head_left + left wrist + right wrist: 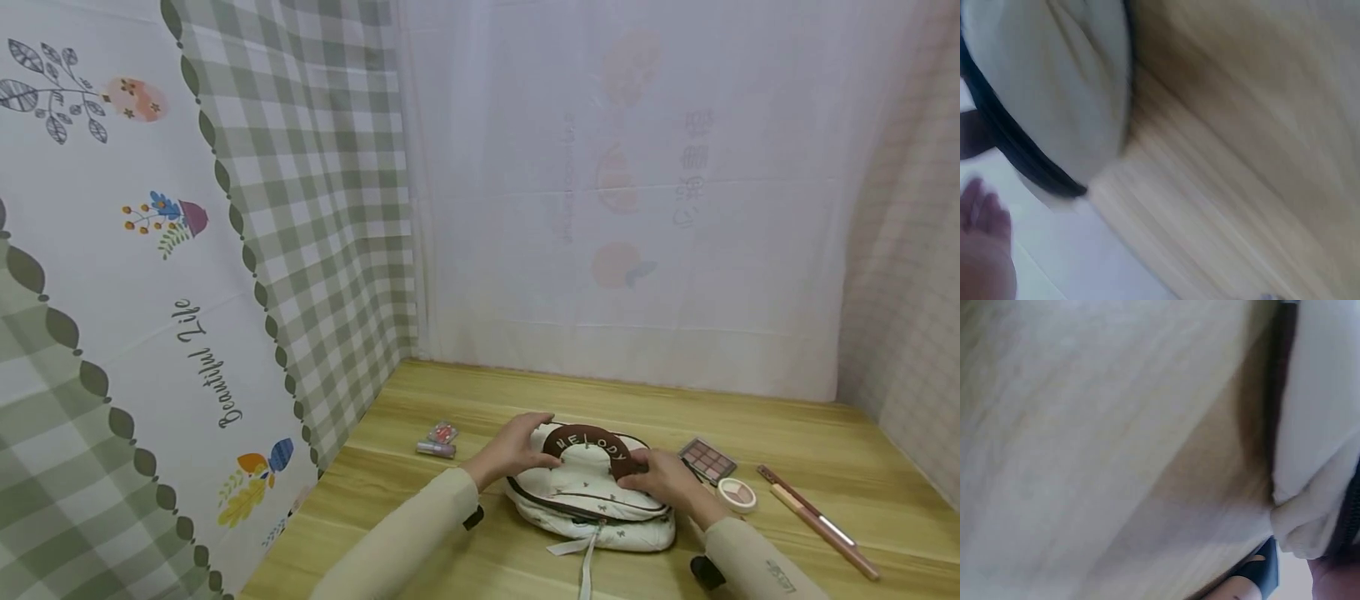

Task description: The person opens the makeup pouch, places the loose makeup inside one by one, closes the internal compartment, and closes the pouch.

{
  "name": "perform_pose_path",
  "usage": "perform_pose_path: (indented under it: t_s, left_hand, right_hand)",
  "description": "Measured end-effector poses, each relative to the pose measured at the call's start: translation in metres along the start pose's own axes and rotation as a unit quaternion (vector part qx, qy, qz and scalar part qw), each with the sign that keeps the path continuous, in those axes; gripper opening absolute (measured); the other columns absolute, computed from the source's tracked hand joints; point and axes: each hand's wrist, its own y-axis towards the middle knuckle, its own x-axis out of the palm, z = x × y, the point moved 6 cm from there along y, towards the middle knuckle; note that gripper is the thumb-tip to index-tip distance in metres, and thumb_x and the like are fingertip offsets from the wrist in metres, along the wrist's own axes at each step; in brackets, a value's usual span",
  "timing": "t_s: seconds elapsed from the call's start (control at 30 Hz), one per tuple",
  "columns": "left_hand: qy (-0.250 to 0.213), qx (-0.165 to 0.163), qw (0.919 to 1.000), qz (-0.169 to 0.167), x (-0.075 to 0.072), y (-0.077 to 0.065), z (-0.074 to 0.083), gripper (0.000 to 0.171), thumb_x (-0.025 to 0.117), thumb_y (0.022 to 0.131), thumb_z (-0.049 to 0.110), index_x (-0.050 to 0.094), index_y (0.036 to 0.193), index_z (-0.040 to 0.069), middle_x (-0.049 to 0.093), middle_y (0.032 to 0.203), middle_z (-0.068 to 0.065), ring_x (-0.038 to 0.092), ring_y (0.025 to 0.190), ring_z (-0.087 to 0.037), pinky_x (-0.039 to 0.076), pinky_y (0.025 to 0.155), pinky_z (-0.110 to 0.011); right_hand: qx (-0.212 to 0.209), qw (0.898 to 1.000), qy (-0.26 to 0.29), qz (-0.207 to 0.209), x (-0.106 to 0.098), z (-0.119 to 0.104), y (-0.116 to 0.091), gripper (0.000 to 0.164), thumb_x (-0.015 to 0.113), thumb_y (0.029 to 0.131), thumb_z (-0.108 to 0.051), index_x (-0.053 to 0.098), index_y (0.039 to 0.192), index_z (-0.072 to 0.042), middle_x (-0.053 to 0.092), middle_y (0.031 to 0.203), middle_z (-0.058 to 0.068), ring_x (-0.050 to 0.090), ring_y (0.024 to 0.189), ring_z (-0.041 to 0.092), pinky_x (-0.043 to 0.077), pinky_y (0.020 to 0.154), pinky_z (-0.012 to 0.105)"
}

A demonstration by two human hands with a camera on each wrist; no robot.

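So the white bag (583, 492) is sitting on the wood table (480, 390), left hand (517, 446) on its left side with thumb and fingers apart, right hand (666, 481) on its right, can't tell if that one's gripping.

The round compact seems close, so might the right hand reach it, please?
Probably yes: the round compact lies uncovered close by the right hand, which would first have to leave the bag.

Soft, even light fills the head view, while both wrist views are hazy and blurred.
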Motion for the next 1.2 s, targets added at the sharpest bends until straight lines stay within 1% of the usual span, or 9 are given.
perform_pose_path:
  t_s: [0.1, 0.2, 0.4, 0.53, 0.67, 0.77, 0.9, 1.03, 1.2]
  left_hand:
    - [-0.022, -0.005, 0.9992, -0.033, 0.002, 0.004, -0.01, 0.073, 0.082, 0.084, 0.03, 0.049, 0.146, 0.01, 0.053, 0.144, -0.006, 0.048, 0.132, -0.022, 0.042, 0.106, -0.037]
    - [-0.019, -0.015, 0.9986, -0.047, 0.005, 0.005, -0.018, 0.069, 0.083, 0.082, 0.032, 0.054, 0.142, 0.012, 0.058, 0.137, -0.004, 0.053, 0.127, -0.02, 0.044, 0.104, -0.035]
    - [0.0, -0.022, 0.9991, -0.037, 0.011, 0.009, -0.03, 0.063, 0.084, 0.08, 0.032, 0.061, 0.135, 0.011, 0.064, 0.13, -0.002, 0.056, 0.122, -0.018, 0.043, 0.103, -0.033]
    - [0.019, -0.007, 0.9995, -0.025, 0.016, 0.012, -0.034, 0.056, 0.085, 0.08, 0.03, 0.066, 0.129, 0.013, 0.067, 0.124, 0.0, 0.058, 0.117, -0.015, 0.044, 0.101, -0.029]
    - [0.02, 0.016, 0.9995, -0.02, 0.018, 0.013, -0.032, 0.047, 0.085, 0.08, 0.028, 0.069, 0.123, 0.016, 0.07, 0.114, 0.005, 0.061, 0.107, -0.008, 0.046, 0.094, -0.024]
    - [0.008, 0.025, 0.9995, -0.018, 0.019, 0.013, -0.03, 0.041, 0.084, 0.081, 0.025, 0.071, 0.119, 0.016, 0.071, 0.107, 0.006, 0.061, 0.098, -0.005, 0.047, 0.088, -0.021]
    - [-0.008, 0.023, 0.9995, -0.022, 0.02, 0.011, -0.03, 0.034, 0.083, 0.082, 0.021, 0.073, 0.113, 0.014, 0.072, 0.101, 0.006, 0.061, 0.091, -0.003, 0.048, 0.085, -0.02]
    - [-0.022, -0.004, 0.9991, -0.036, 0.021, 0.012, -0.033, 0.03, 0.083, 0.083, 0.022, 0.073, 0.11, 0.014, 0.072, 0.098, 0.008, 0.061, 0.089, -0.003, 0.048, 0.084, -0.02]
    - [-0.037, -0.043, 0.997, -0.052, 0.022, 0.014, -0.037, 0.024, 0.082, 0.083, 0.025, 0.075, 0.104, 0.016, 0.071, 0.092, 0.01, 0.06, 0.085, -0.003, 0.048, 0.08, -0.021]
  right_hand:
    - [-0.007, 1.0, -0.002, -0.001, -0.001, -0.004, 0.0, 0.05, 0.081, 0.083, -0.027, 0.066, 0.118, 0.005, 0.071, 0.098, 0.006, 0.065, 0.095, 0.028, 0.05, 0.087, 0.051]
    - [-0.01, 1.0, -0.004, 0.002, -0.003, -0.009, -0.001, 0.05, 0.081, 0.082, -0.024, 0.066, 0.12, 0.005, 0.071, 0.097, 0.006, 0.065, 0.095, 0.028, 0.05, 0.087, 0.052]
    - [-0.014, 0.997, -0.052, 0.047, -0.012, -0.03, -0.01, 0.055, 0.08, 0.082, -0.02, 0.062, 0.128, 0.005, 0.064, 0.117, 0.029, 0.057, 0.112, 0.05, 0.046, 0.09, 0.062]
    - [-0.012, 0.989, -0.105, 0.105, -0.019, -0.051, -0.022, 0.049, 0.075, 0.087, -0.023, 0.063, 0.127, 0.003, 0.06, 0.122, 0.032, 0.058, 0.108, 0.051, 0.049, 0.083, 0.061]
    - [-0.014, 0.977, -0.142, 0.158, -0.024, -0.072, -0.036, 0.043, 0.075, 0.088, -0.03, 0.069, 0.121, -0.003, 0.063, 0.119, 0.029, 0.063, 0.095, 0.046, 0.052, 0.066, 0.052]
    - [-0.016, 0.973, -0.153, 0.17, -0.022, -0.084, -0.046, 0.037, 0.076, 0.086, -0.035, 0.075, 0.112, -0.008, 0.067, 0.114, 0.024, 0.066, 0.088, 0.041, 0.05, 0.06, 0.049]
    - [-0.026, 0.97, -0.17, 0.171, -0.011, -0.092, -0.057, 0.03, 0.078, 0.084, -0.039, 0.078, 0.1, -0.014, 0.071, 0.105, 0.015, 0.067, 0.086, 0.036, 0.048, 0.064, 0.053]
    - [-0.04, 0.959, -0.212, 0.185, 0.001, -0.096, -0.068, 0.025, 0.079, 0.08, -0.045, 0.078, 0.087, -0.021, 0.07, 0.094, 0.004, 0.066, 0.081, 0.029, 0.046, 0.064, 0.051]
    - [-0.05, 0.949, -0.256, 0.179, 0.015, -0.1, -0.079, 0.027, 0.076, 0.08, -0.052, 0.071, 0.07, -0.028, 0.058, 0.08, -0.006, 0.058, 0.076, 0.019, 0.042, 0.067, 0.047]
